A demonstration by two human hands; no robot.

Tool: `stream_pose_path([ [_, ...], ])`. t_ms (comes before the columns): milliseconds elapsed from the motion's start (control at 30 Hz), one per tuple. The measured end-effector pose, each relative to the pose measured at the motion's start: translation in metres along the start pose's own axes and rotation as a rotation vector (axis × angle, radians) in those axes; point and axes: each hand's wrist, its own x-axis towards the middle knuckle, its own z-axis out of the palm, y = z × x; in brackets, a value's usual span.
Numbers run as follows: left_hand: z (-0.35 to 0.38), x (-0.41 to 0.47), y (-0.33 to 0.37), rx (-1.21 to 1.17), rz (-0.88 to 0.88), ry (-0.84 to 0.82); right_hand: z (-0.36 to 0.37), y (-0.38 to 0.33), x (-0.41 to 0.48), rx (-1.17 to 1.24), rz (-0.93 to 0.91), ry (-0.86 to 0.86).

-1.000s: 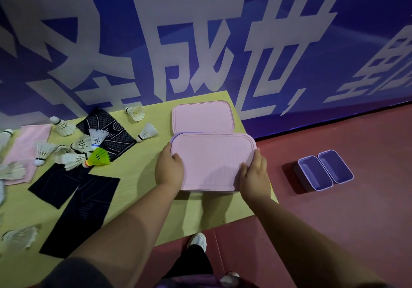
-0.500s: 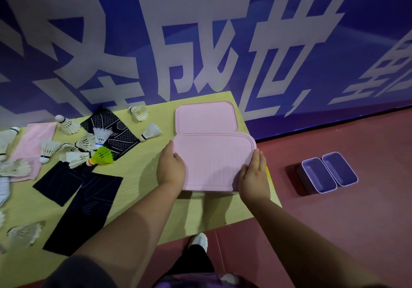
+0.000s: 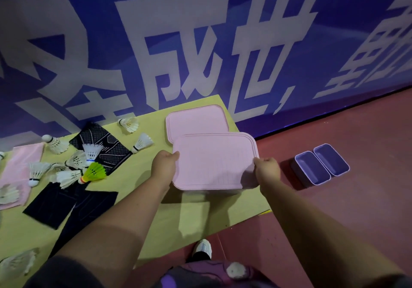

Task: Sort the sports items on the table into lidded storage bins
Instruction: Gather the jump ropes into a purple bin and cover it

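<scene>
At the left of the table point(image 3: 200, 216) nothing has been sorted since a second ago. The pink towel point(image 3: 13, 171), the white shuttlecocks point(image 3: 89, 151), the green shuttlecock point(image 3: 94, 171) and the black cloths point(image 3: 58, 207) lie loose where they lay, all outside any bin. The change is further right. Half a second ago both hands lay along the sides of the near pink lid point(image 3: 214, 163) with their fingers draped over its top. Now the left hand point(image 3: 163, 167) pinches the lid's left edge, thumb on top and the other fingers hidden under the rim. The lid looks raised and tipped toward us, with a dark shadow on the table beneath its near edge. We judge that the bin is being opened so the loose items can go in, though we cannot tell whether the lid has come free of the bin below it or the bin is rising with it. What that bin holds is hidden. Behind it the far pink lid point(image 3: 196, 120) sits flat at the table's back corner, partly overlapped in our view by the near one, and its contents are hidden too. The right hand point(image 3: 266, 169) grips the near lid's right edge the same way, fingers curled around it. Well apart, down on the red floor point(image 3: 356, 209), two purple trays point(image 3: 311, 169) stand side by side, touching, with no lids, and they look empty.
</scene>
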Motion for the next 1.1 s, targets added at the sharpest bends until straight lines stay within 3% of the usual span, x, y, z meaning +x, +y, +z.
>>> stream_pose_path([
  [233,0.065,-0.005,0.066,0.062,0.162,-0.197,-0.072,0.015,0.027,0.166,0.101,0.098],
  [533,0.245,-0.074,0.121,0.189,0.199,-0.447,-0.241,0.073,0.064,0.443,0.319,0.287],
  [833,0.413,-0.168,0.126,0.070,0.002,-0.464,-0.397,0.130,0.133,0.524,0.342,0.261],
  [1100,0.477,-0.177,0.143,0.012,-0.069,-0.435,-0.455,0.131,0.198,0.563,0.441,0.204],
])
